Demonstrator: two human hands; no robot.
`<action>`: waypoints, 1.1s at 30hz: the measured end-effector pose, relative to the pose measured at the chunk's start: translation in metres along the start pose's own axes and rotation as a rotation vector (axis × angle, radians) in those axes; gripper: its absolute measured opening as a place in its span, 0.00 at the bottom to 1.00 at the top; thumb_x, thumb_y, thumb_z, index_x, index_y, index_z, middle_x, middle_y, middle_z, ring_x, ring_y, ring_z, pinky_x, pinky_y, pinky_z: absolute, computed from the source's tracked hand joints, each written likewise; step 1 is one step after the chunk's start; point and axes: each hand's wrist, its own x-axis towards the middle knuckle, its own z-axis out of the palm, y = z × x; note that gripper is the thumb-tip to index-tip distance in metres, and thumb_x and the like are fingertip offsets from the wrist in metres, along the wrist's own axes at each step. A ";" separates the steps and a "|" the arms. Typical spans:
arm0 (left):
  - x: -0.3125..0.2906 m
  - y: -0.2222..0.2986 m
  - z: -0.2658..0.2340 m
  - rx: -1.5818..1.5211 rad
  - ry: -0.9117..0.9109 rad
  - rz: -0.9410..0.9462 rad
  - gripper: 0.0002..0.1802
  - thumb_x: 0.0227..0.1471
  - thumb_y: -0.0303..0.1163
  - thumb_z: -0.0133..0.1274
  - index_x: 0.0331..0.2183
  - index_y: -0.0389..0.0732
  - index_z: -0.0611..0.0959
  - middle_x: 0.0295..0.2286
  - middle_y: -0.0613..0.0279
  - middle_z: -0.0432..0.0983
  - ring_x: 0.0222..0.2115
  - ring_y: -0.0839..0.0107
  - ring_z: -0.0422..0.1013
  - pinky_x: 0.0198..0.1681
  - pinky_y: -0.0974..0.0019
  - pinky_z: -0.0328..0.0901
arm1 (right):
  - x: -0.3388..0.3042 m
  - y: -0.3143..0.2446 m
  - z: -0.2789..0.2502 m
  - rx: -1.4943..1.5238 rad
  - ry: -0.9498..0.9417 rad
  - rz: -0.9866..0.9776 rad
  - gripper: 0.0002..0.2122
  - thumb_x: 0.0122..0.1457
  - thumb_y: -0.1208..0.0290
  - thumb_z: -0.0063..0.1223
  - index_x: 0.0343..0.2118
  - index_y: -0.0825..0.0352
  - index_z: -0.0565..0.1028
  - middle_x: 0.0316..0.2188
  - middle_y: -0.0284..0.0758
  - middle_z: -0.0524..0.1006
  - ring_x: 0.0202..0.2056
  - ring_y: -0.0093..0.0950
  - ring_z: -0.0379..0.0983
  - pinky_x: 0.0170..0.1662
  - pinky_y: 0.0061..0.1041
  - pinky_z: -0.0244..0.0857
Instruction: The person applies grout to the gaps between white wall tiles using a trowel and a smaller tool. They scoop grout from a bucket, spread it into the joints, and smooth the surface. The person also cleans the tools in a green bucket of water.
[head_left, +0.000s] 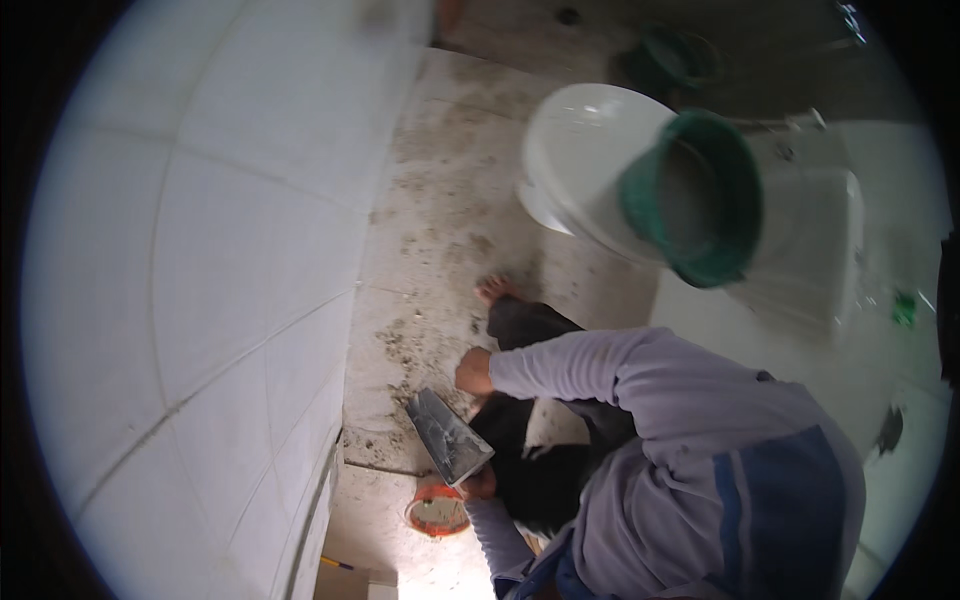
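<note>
My left hand, low in the view, grips one end of a flat grey rectangular plate smeared with pale paste. I cannot make out exactly what kind of tool it is. Just above, my right hand is closed near the plate's far side, over my dark-trousered legs. Its fingers are curled, and anything inside them is hidden. An orange-rimmed bucket with pale contents is close to my left hand. Dark crumbs are scattered across the floor between me and the wall.
A white tiled wall fills the left. At upper right, a green bucket rests against a white toilet with its lid down. Another dark green bucket stands behind. A bare foot is on the dirty floor.
</note>
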 end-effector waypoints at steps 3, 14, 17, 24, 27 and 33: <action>-0.039 0.071 0.089 -0.143 -0.085 -0.141 0.23 0.57 0.32 0.46 0.54 0.34 0.68 0.51 0.51 0.68 0.49 0.61 0.68 0.53 0.60 0.64 | -0.094 -0.007 -0.033 0.324 0.347 0.060 0.08 0.44 0.73 0.53 0.29 0.68 0.75 0.30 0.44 0.75 0.36 0.45 0.75 0.36 0.41 0.69; -0.019 0.156 0.473 0.951 -0.871 -0.091 0.29 0.55 0.32 0.46 0.57 0.33 0.62 0.46 0.51 0.71 0.45 0.65 0.71 0.47 0.63 0.65 | -0.462 -0.038 -0.088 0.629 0.937 0.822 0.10 0.52 0.72 0.49 0.36 0.68 0.75 0.32 0.46 0.75 0.37 0.46 0.71 0.40 0.42 0.64; 0.006 0.102 0.554 1.357 -0.970 0.254 0.38 0.45 0.38 0.55 0.56 0.36 0.63 0.42 0.41 0.73 0.46 0.51 0.70 0.50 0.57 0.63 | -0.496 -0.033 -0.093 0.666 0.881 0.928 0.09 0.51 0.74 0.49 0.36 0.69 0.75 0.32 0.47 0.75 0.37 0.46 0.71 0.39 0.42 0.64; 0.060 -0.008 0.599 1.931 -0.813 0.201 0.42 0.44 0.40 0.53 0.59 0.48 0.55 0.49 0.42 0.65 0.45 0.41 0.68 0.50 0.50 0.63 | -0.479 -0.001 -0.106 0.872 1.278 0.906 0.11 0.53 0.76 0.47 0.40 0.70 0.73 0.33 0.47 0.74 0.38 0.45 0.71 0.41 0.37 0.65; 0.060 -0.039 0.589 2.043 -0.759 0.150 0.44 0.46 0.41 0.53 0.61 0.51 0.50 0.52 0.42 0.60 0.45 0.40 0.68 0.49 0.50 0.64 | -0.442 0.048 -0.090 1.011 1.660 0.978 0.11 0.55 0.76 0.46 0.41 0.71 0.73 0.33 0.45 0.74 0.39 0.43 0.71 0.44 0.34 0.64; 0.050 -0.069 0.600 2.186 -0.634 0.164 0.41 0.51 0.47 0.52 0.61 0.52 0.52 0.50 0.40 0.60 0.41 0.45 0.72 0.42 0.47 0.69 | -0.370 0.162 -0.042 1.746 1.810 1.452 0.10 0.56 0.75 0.42 0.36 0.72 0.74 0.32 0.44 0.74 0.37 0.40 0.72 0.44 0.36 0.65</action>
